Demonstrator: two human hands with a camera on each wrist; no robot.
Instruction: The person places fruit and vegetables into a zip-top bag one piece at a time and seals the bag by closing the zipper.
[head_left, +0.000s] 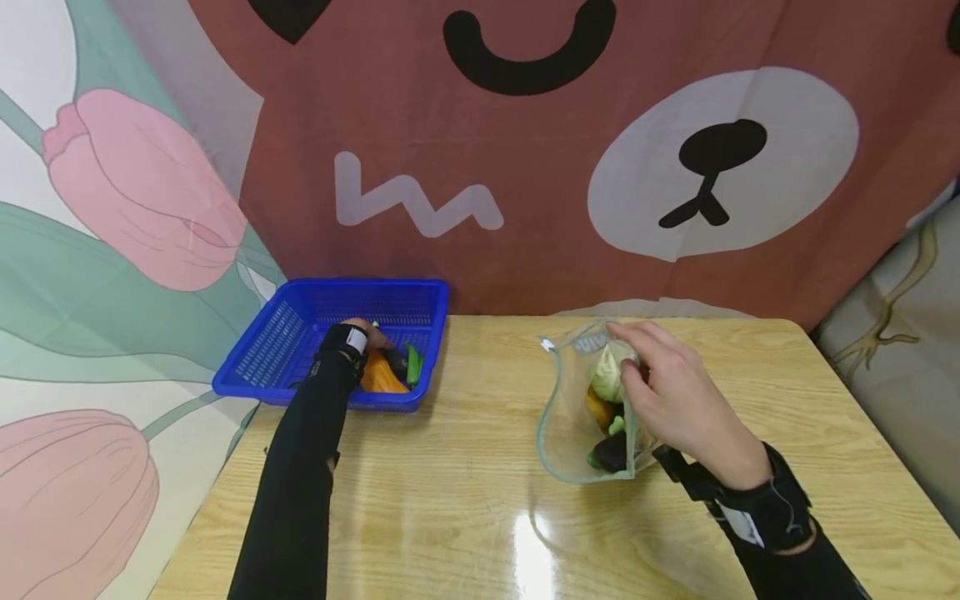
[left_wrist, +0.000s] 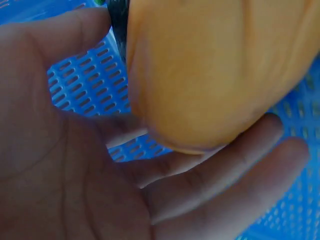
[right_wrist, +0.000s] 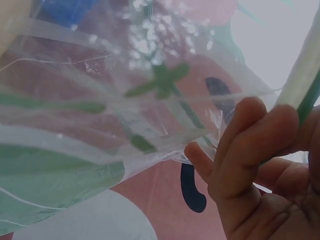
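From farthest back, the head view looks forward and down over the counter (head_left: 450, 508) to the printed cloth (head_left: 420, 108). The left wrist view shares its blue basket (head_left: 382, 402), seen closely past the left hand (left_wrist: 100, 185); the right wrist view, close by the clear bag (right_wrist: 100, 85), faces that cloth too.

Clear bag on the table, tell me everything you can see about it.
The clear bag sits on the wood-look table, right of the blue basket. It looks like thin, see-through plastic, creased and glossy in the right wrist view. Its open mouth is edged in pale green, with a small white tab at one corner. The right hand grips its edge. Inside show a pale green, cabbage-like item, a yellow-orange one and a dark, eggplant-like one.
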